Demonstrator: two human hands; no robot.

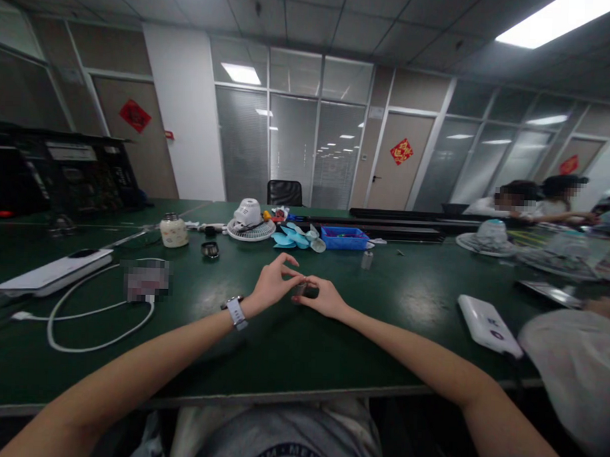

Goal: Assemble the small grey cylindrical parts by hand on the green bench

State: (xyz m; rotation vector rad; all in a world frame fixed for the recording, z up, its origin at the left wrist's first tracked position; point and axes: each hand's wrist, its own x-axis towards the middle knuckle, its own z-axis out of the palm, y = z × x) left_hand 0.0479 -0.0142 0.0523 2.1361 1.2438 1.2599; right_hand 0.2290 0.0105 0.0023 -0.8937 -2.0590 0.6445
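The small part [307, 292] in our grip is black, over a dark green table [381, 338]. Near the grip, our watch [236, 313] has a white strap. Beyond the grip we see pale blue fan blades [295, 237], a bright blue tray [344, 238] and a white fan guard [251, 223]. Left of the grip loops a white cable [96, 311]; right of it lies a white box [486, 323]. Far beyond hangs a red diamond sign [402, 151] patterned in gold.
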